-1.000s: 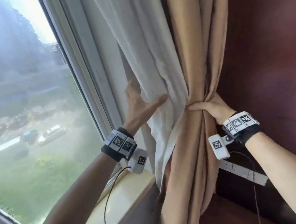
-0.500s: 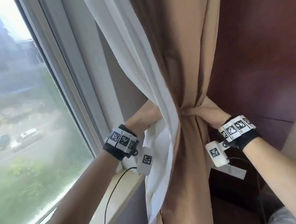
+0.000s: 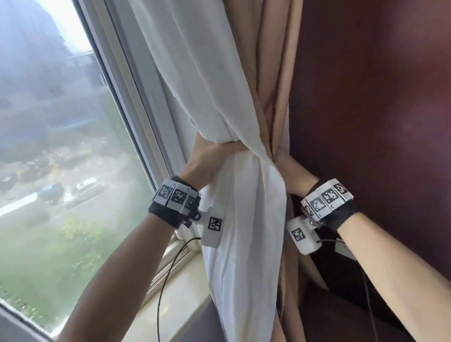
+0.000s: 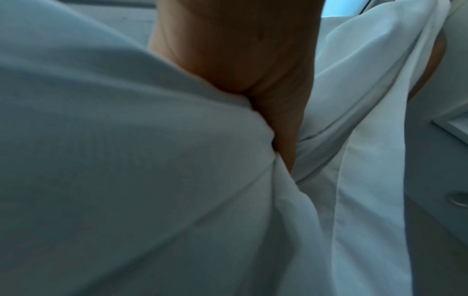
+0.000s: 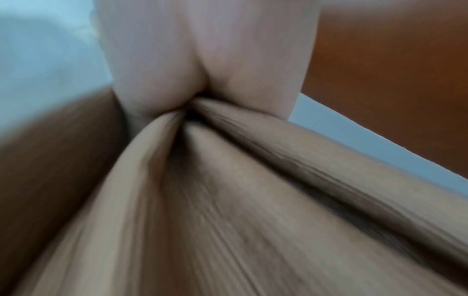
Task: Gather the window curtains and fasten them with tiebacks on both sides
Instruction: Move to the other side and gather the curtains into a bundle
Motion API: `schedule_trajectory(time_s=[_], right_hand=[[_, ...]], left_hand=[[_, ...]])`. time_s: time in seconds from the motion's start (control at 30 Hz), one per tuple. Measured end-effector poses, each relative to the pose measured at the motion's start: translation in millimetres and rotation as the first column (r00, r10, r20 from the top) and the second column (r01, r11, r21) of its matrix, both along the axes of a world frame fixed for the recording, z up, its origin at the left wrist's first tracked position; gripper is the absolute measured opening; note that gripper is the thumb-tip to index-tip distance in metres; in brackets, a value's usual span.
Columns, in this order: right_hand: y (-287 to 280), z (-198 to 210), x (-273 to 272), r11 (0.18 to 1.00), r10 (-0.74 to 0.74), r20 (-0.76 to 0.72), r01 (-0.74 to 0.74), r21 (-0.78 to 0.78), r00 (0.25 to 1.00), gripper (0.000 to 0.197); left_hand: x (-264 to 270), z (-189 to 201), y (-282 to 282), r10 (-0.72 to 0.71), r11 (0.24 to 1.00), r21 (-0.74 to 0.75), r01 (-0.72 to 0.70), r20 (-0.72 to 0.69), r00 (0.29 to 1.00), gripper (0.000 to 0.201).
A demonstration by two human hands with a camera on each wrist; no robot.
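- Gripping the white curtain (image 3: 205, 85), the left hand (image 3: 202, 165) sits at 9 o'clock of the bundle.
- Right hand (image 3: 292, 172), at 3 o'clock, clutches the tan curtain (image 3: 263, 46).

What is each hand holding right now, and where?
Left hand grips the white curtain at its gathered waist; right hand grips the tan curtain at the same height.

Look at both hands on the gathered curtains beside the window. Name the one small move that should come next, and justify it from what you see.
Probably bring the tan band the rest of the way round the bundle toward the right hand. The left hand holds it across the white curtain, while the right hand grips the beige curtain at the pinch. No fastening shows yet; the band's far end is hidden.
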State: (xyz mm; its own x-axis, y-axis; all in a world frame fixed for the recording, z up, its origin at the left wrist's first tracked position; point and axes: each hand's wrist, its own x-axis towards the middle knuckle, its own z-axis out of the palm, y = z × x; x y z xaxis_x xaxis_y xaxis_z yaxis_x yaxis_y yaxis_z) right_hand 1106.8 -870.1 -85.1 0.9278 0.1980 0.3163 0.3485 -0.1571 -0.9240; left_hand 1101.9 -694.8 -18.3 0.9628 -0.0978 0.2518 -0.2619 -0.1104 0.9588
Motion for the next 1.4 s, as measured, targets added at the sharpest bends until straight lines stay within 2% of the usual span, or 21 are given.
schedule_trajectory(time_s=[0.03, 0.1, 0.17, 0.23, 0.33, 0.43, 0.57, 0.7, 0.83, 0.87, 0.93, 1.03, 1.07, 1.13, 1.17, 1.2, 1.23, 1.27, 1.33, 1.4], right_hand=[[-9, -2, 3, 1.0, 0.015, 0.046, -0.015, -0.003, 0.999, 0.06], [-21, -5, 8, 0.997, 0.029, -0.001, -0.029, 0.072, 1.0, 0.081], [-29, -12, 20, 0.999, 0.01, -0.029, -0.009, 0.052, 1.0, 0.098], [-27, -17, 30, 1.0, -0.01, -0.072, 0.009, -0.02, 0.997, 0.105], [-2, -10, 30, 0.996, 0.076, -0.108, -0.08, -0.027, 0.991, 0.077], [22, -5, 16, 0.993, 0.112, -0.056, -0.114, -0.029, 0.992, 0.049], [22, -10, -2, 0.989, 0.126, -0.126, -0.115, 0.092, 0.984, 0.028], [15, -11, -15, 0.976, 0.149, -0.104, -0.129, 0.175, 0.983, 0.027], [10, -5, -25, 0.968, 0.129, -0.131, -0.096, 0.231, 0.983, 0.027], [10, -5, -29, 0.965, 0.117, -0.151, -0.077, 0.249, 0.982, 0.028], [5, -12, -33, 0.96, 0.091, -0.174, -0.04, 0.277, 0.98, 0.039], [-11, -29, -40, 0.884, 0.182, -0.21, -0.066, 0.463, 0.961, 0.037], [-14, -28, -44, 0.907, 0.157, -0.208, -0.057, 0.418, 0.965, 0.049], [-14, -22, -47, 0.982, 0.064, -0.145, -0.037, 0.185, 0.987, 0.098], [-12, -20, -43, 0.998, 0.031, -0.106, -0.024, 0.063, 0.994, 0.119], [-7, -19, -36, 0.999, -0.005, -0.073, 0.002, -0.04, 0.997, 0.128], [-1, -19, -27, 0.997, -0.037, -0.061, 0.033, -0.068, 0.997, 0.127], [5, -18, -18, 0.997, -0.059, -0.075, 0.054, -0.062, 0.995, 0.124], [17, -17, -5, 0.994, -0.105, -0.096, 0.102, -0.043, 0.99, 0.114], [29, -16, 2, 0.99, -0.144, -0.089, 0.142, -0.022, 0.986, 0.089]], left_hand=[[1, 1, 2, 0.0, 1.0, 0.003, 0.0, -0.006, 1.0, 0.047], [4, 0, 10, -0.005, 0.999, 0.046, 0.008, -0.049, 0.999, 0.035], [5, 1, 20, 0.001, 0.994, 0.109, 0.011, -0.108, 0.994, 0.026], [6, 3, 29, -0.004, 0.981, 0.194, 0.031, -0.135, 0.991, 0.025], [2, 5, 33, -0.007, 0.955, 0.294, 0.044, -0.126, 0.992, 0.034], [-1, 4, 32, -0.021, 0.932, 0.357, 0.066, -0.13, 0.991, 0.034], [-2, 3, 21, -0.021, 0.937, 0.346, 0.043, -0.067, 0.998, 0.014], [-4, -4, 1, -0.014, 0.967, 0.256, 0.004, 0.037, 0.999, 0.013], [-10, -8, -9, 0.022, 0.988, 0.148, -0.041, 0.124, 0.992, 0.032], [-9, -7, -9, 0.019, 0.991, 0.126, -0.037, 0.134, 0.991, 0.037], [-7, -4, -10, -0.006, 0.994, 0.11, -0.008, 0.132, 0.991, 0.033], [1, -4, -12, 0.004, 0.994, 0.104, -0.018, 0.134, 0.991, 0.029], [2, -4, -13, 0.012, 0.994, 0.102, -0.028, 0.151, 0.988, 0.037], [5, -5, -12, 0.009, 0.992, 0.126, -0.026, 0.138, 0.99, 0.044], [8, -6, -12, -0.01, 0.99, 0.144, -0.006, 0.109, 0.994, 0.037], [8, -6, -12, -0.04, 0.983, 0.18, 0.025, 0.078, 0.996, 0.024], [7, -6, -12, -0.073, 0.976, 0.208, 0.062, 0.048, 0.996, 0.011], [8, -6, -11, -0.094, 0.965, 0.247, 0.083, 0.034, 0.995, 0.008], [11, -6, -8, -0.137, 0.947, 0.296, 0.127, 0.013, 0.99, 0.013], [12, -3, 0, -0.147, 0.936, 0.319, 0.146, -0.022, 0.989, 0.023]])
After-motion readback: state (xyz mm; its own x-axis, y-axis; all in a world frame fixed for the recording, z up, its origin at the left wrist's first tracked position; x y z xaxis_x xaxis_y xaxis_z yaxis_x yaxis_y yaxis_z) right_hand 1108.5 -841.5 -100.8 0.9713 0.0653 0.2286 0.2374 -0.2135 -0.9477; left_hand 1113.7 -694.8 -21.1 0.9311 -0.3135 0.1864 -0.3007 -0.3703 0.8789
